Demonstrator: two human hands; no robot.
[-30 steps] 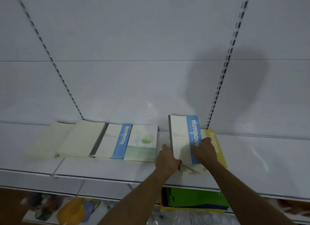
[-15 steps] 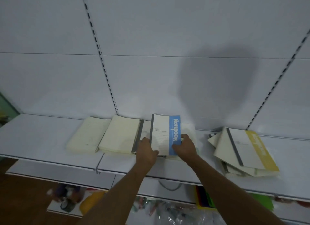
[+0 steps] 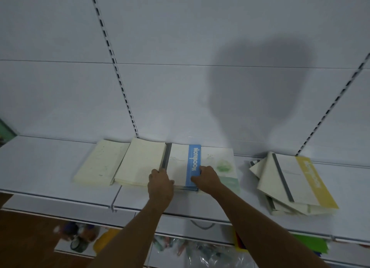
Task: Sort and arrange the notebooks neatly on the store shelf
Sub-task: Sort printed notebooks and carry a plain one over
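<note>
A white notebook with a blue "Notebook" band lies flat on a stack in the middle of the white shelf. My left hand grips its left front corner. My right hand holds its right front edge over the blue band. Beside it on the right lies a notebook with a green picture. Two cream stacks lie to the left. A messy pile topped by a yellow-banded notebook sits at the right.
White back panels with slotted uprights rise behind the shelf. Below the shelf edge lie coloured goods, clear plastic packs and green sheets. The shelf front edge runs across below the stacks.
Both hands carried the blue-banded notebook left from the messy pile and laid it flat on the blue stack. The view swung left with it.
</note>
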